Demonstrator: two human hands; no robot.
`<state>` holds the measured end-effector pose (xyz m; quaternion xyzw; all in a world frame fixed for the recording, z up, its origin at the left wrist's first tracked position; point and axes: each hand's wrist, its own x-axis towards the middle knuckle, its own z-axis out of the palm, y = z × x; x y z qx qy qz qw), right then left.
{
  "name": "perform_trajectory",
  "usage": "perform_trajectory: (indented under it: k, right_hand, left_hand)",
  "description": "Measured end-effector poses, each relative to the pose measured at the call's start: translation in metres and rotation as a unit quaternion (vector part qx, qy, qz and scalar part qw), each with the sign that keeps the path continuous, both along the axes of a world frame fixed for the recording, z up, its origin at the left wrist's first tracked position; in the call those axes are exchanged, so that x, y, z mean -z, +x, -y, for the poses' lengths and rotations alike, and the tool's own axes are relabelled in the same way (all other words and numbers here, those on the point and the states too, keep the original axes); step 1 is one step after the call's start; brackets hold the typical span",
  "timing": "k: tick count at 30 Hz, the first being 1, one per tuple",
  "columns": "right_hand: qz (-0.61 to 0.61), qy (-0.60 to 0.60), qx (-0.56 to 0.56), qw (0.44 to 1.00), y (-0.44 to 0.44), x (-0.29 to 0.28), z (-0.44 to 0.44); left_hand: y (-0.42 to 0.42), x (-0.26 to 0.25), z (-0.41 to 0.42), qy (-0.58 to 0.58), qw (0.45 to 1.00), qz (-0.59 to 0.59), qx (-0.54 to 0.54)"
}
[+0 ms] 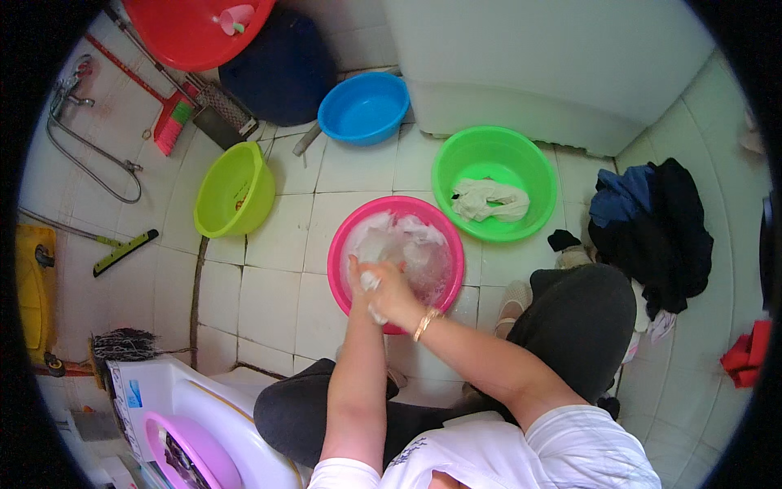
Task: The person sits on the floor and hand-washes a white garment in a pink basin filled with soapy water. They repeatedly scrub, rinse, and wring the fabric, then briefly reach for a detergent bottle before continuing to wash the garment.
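Observation:
A pink plastic basin (337,242) with sudsy water and white cloth (391,238) stands on the floor before me. My left hand (360,282) and my right hand (394,296) are close together over its near edge, with white suds or wet fabric on and between them; which of the two cannot be told. The right hand's fingers overlap the left hand, and a gold-coloured bracelet (426,324) is around the right wrist. Behind the pink basin to the right, a green basin (495,137) holds a crumpled white garment (489,200).
A blue basin (365,107) and a yellow-green basin (235,189) stand farther back. Dark clothes (654,238) lie in a pile at the right. A broom (171,122) and a squeegee (125,252) are at the left. A purple basin (195,446) sits at the lower left.

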<state>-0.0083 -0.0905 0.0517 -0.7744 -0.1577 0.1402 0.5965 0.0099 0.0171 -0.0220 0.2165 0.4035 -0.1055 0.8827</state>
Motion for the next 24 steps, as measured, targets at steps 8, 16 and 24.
perform_trajectory:
  k: [8,16,24]
  right_hand:
    - [0.223,-0.119,-0.041,0.967,-0.029,-0.047,0.031]
    - [0.165,-0.125,-0.005,0.978,0.011,-0.002,0.025]
    - [-0.116,0.005,0.049,0.992,0.061,0.07,0.054]
  left_hand:
    - [-0.008,-0.018,-0.003,-0.018,0.981,0.195,-0.013]
    - [0.005,0.005,0.001,0.012,0.963,0.262,-0.063]
    - [0.008,-0.009,0.046,0.336,0.928,0.159,-0.027]
